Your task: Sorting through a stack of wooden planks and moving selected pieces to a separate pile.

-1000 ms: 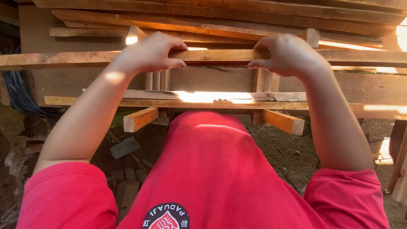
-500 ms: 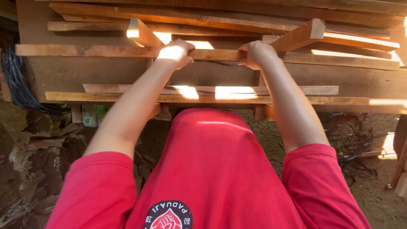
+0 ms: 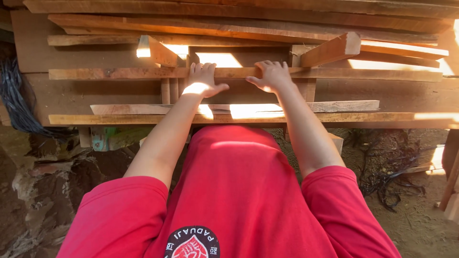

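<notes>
Both my arms reach forward over a stack of wooden planks. My left hand (image 3: pixel 203 77) rests palm-down on a long narrow plank (image 3: pixel 382 74) that runs across the stack, fingers spread. My right hand (image 3: pixel 271 76) lies flat on the same plank a little to the right, thumb pointing inward. Two short crosswise battens stick up under the higher boards, one at the left (image 3: pixel 160 51) and one at the right (image 3: pixel 332 49). Neither hand grips anything; both press on the plank's top.
More long boards (image 3: pixel 239 26) are piled behind, and two lower planks (image 3: pixel 334 116) lie nearer my body. A dark bundle of cable (image 3: pixel 19 100) hangs at the left. Rubble and dirt ground (image 3: pixel 420 210) lie on both sides, with dark strands at the right.
The view has pulled back from the stack. My hands, which clutched the plank's edge a second ago, now lie flat on top of it, closer together, and the plank sits further into the pile.
</notes>
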